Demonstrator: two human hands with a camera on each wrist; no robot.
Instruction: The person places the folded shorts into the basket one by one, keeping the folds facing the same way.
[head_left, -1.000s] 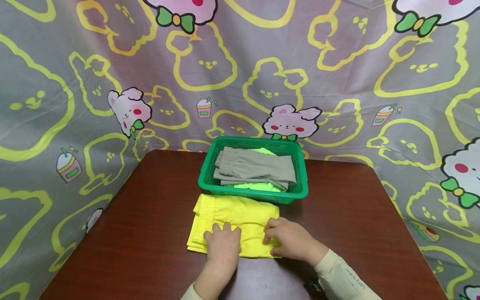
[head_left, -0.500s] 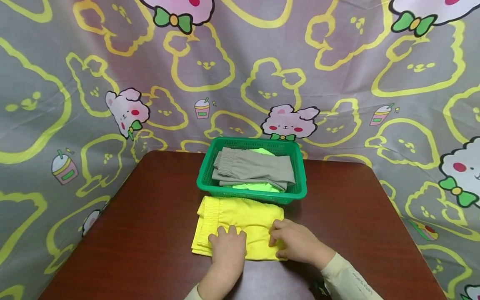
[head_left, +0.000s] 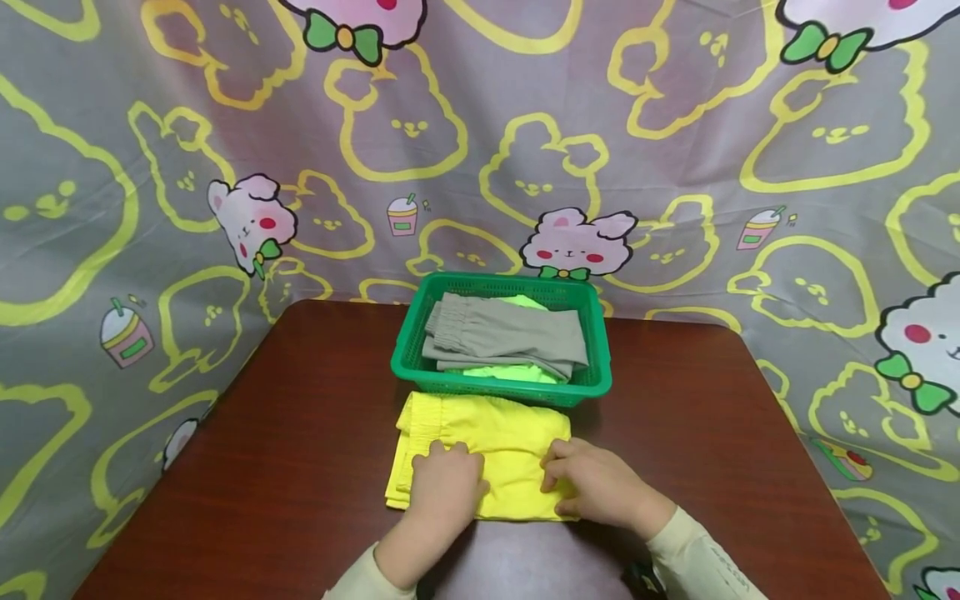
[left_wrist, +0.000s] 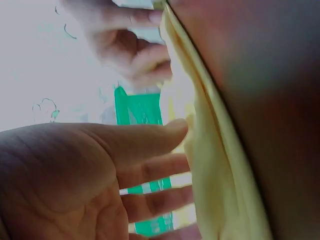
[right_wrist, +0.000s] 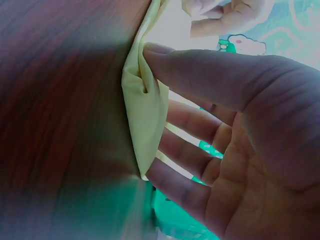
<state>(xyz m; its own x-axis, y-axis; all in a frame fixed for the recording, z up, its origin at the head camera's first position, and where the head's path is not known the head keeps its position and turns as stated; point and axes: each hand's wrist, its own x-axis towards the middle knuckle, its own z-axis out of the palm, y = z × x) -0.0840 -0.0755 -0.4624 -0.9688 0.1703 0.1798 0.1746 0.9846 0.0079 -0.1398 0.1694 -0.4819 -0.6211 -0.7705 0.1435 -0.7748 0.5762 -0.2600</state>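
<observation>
A pair of folded yellow pants [head_left: 495, 425] with an elastic waistband lies on the table in front of the green basket. My left hand [head_left: 446, 483] rests on the pants near the waistband; the left wrist view has its thumb and fingertips against the cloth, fingers fairly straight. At the right end of the pants, my right hand [head_left: 603, 487] touches the folded edge. In the right wrist view the right thumb [right_wrist: 200, 72] lies on the yellow cloth [right_wrist: 145, 110], with the other fingers extended along its far side.
Just behind the pants stands the green basket [head_left: 401, 367], holding folded grey elastic-waist pants [head_left: 510, 329] and a bright green garment [head_left: 517, 372] under them. Around the reddish-brown table [head_left: 300, 450] hangs a grey curtain [head_left: 465, 100] with cartoon prints.
The yellow pants have shifted slightly right relative to the basket, both hands moving along with them. Over the last half second my left hand has slid a little left and away from me.
</observation>
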